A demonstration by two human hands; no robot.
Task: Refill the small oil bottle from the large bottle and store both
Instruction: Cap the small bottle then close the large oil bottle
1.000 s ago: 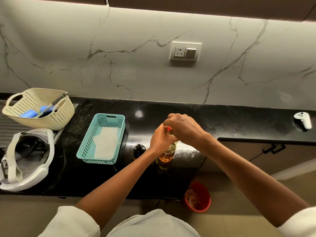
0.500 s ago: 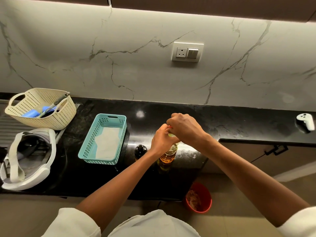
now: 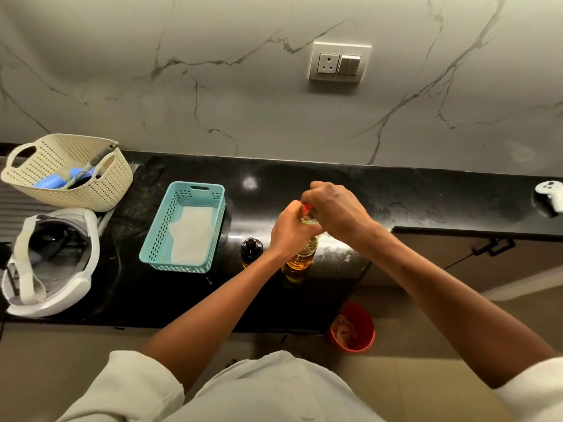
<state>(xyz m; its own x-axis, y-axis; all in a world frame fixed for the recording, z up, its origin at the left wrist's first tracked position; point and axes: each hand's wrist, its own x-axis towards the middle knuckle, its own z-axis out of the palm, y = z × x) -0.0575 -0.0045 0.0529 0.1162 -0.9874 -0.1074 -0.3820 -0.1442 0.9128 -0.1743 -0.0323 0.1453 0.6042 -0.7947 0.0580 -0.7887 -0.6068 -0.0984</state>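
The large clear bottle (image 3: 301, 258) of amber oil stands upright near the front edge of the black counter (image 3: 396, 196). My left hand (image 3: 291, 228) is wrapped around its neck. My right hand (image 3: 336, 208) is closed over the top, where a bit of the red cap (image 3: 306, 207) shows between my fingers. The small oil bottle (image 3: 251, 251), with a black cap on it, stands just left of the large one, untouched.
A teal slotted basket (image 3: 158, 239) lined with white paper sits left of the bottles. Further left are a cream basket (image 3: 100, 190) with tools and a white headset (image 3: 48, 263). A white controller (image 3: 550, 193) lies far right. A red bin (image 3: 355, 327) stands on the floor below.
Both hands have stayed on the large bottle's top with only small shifts of the fingers around the red cap. The bottles have not moved.
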